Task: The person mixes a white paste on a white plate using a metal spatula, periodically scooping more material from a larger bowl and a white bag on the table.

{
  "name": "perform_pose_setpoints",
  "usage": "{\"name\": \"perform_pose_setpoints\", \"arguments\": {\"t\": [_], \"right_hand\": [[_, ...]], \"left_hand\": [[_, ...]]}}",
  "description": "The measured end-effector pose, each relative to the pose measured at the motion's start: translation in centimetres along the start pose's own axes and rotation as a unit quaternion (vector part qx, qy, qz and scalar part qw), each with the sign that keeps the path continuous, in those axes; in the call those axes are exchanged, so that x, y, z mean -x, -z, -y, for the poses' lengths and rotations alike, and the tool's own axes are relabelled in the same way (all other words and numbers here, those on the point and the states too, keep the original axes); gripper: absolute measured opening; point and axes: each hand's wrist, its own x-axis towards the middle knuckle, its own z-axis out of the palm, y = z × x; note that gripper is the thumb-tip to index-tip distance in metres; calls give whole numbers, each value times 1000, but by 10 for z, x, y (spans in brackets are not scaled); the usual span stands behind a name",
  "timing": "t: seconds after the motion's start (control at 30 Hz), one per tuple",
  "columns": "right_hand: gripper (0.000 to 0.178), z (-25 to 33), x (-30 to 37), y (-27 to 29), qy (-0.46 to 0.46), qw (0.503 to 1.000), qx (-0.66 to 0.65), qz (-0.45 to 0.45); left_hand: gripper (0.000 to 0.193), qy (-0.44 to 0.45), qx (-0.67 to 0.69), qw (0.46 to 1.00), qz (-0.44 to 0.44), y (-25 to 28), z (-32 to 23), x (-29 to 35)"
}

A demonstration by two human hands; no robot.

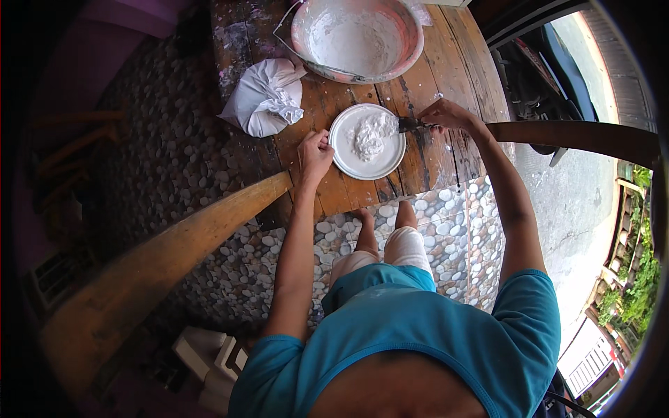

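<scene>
A round white plate (344,161) with a raised rim lies on the wooden table near its front edge. On it is a lumpy heap of thick white paste (369,137), spread towards the right side. My left hand (316,155) pinches the plate's left rim, fingers curled. From the right, my right hand (443,115) grips a dark putty knife (410,125), whose blade meets the right edge of the paste. Part of its handle is hidden by my fingers.
Behind the plate stands a large reddish basin (410,63) with a wire handle, coated inside with white residue. A crumpled white bag (263,97) sits left of it. The wooden table (327,198) is paint-spotted. A wooden beam (181,254) is at left, and a pebble-patterned floor (446,223) lies below.
</scene>
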Motion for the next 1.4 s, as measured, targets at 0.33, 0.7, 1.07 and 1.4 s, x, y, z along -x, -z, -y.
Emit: {"name": "perform_pose_setpoints", "arguments": {"t": [0.33, 0.7, 1.07, 1.4], "right_hand": [[31, 42, -13, 7, 16, 996, 47, 76], [44, 64, 95, -123, 158, 860, 372, -311], [21, 90, 50, -47, 55, 939, 249, -229], [23, 49, 37, -20, 2, 997, 71, -9]], "left_hand": [[32, 28, 37, 997, 55, 3, -1, -40], [32, 65, 108, 989, -77, -8, 12, 30], [25, 158, 81, 972, -151, -40, -5, 66], [27, 37, -31, 996, -76, -6, 19, 23]]}}
